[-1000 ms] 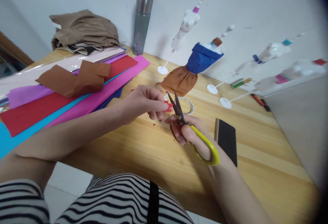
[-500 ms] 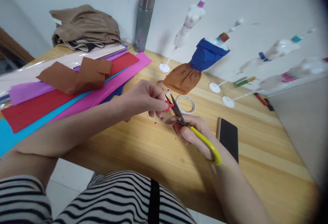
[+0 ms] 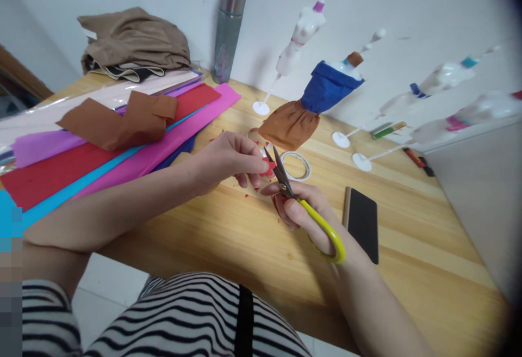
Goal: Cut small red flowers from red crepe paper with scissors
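Note:
Between the thumb and fingers of my left hand [image 3: 234, 161] is a small red paper piece [image 3: 268, 167]. My right hand [image 3: 304, 207] is closed on yellow-handled scissors [image 3: 322, 223], their blades parted and pointing up and away, right beside the red piece. Whether a blade touches the paper I cannot tell. Tiny red scraps [image 3: 247, 195] lie on the wooden table [image 3: 244, 248] under my hands. Just beyond the blades is a roll of white tape [image 3: 308, 166]. Behind it leans a small mannequin with a blue top [image 3: 330, 87] and a gathered brown skirt [image 3: 289, 124].
Coloured paper strips [image 3: 196, 101] with a folded brown piece [image 3: 138, 123] on them cover the left side. A flask [image 3: 228, 36] and a bundle of brown cloth [image 3: 138, 41] stand at the back. More white mannequins [image 3: 308, 25] line the wall; a phone [image 3: 362, 223] lies at right.
The scissors and my right hand have shifted very slightly, with the handle a little further left. My left hand keeps its hold on the red piece.

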The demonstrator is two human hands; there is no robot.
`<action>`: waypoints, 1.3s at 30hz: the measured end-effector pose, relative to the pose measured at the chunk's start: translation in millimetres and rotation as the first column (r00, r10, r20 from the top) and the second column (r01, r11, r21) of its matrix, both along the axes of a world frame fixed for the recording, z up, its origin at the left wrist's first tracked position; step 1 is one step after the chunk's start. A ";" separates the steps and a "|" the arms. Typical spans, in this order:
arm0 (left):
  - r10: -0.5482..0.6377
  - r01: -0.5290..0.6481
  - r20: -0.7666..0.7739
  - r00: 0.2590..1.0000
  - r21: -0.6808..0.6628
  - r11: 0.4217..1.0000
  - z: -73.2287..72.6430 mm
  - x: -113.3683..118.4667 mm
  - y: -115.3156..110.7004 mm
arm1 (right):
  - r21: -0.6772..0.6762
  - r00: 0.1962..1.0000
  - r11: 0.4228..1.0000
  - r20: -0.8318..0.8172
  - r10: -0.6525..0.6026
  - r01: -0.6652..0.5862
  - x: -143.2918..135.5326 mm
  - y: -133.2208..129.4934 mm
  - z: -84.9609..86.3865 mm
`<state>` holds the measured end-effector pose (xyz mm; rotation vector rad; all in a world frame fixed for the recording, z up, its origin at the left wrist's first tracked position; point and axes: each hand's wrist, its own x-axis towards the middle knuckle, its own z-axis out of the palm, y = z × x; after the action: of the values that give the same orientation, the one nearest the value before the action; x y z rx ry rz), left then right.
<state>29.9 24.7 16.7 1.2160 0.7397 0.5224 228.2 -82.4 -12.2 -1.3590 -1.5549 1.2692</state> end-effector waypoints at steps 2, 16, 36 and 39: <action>-0.005 0.005 0.014 1.000 -0.006 1.000 1.5 -0.5 -0.8 | -0.001 1.000 1.000 -0.004 -0.006 0.006 -0.6 0.1 0.3; 0.153 -0.135 0.103 0.983 -0.162 0.978 -10.7 8.4 -18.9 | 0.029 0.988 0.994 -0.120 -0.098 0.103 -18.9 -1.4 -11.5; 0.183 -0.181 0.128 0.975 -0.027 0.983 -6.4 8.1 -19.7 | 0.090 0.996 0.994 -0.073 -0.053 0.059 -13.9 0.7 -13.1; 0.137 -0.137 0.109 0.985 -0.008 0.991 -8.1 7.7 -17.5 | 0.124 0.983 0.980 -0.109 -0.145 0.158 -11.8 2.0 -15.6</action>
<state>37.6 7.2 8.6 1.1322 0.7335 0.6971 216.5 -80.4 -27.8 -1.2853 -1.4129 1.1040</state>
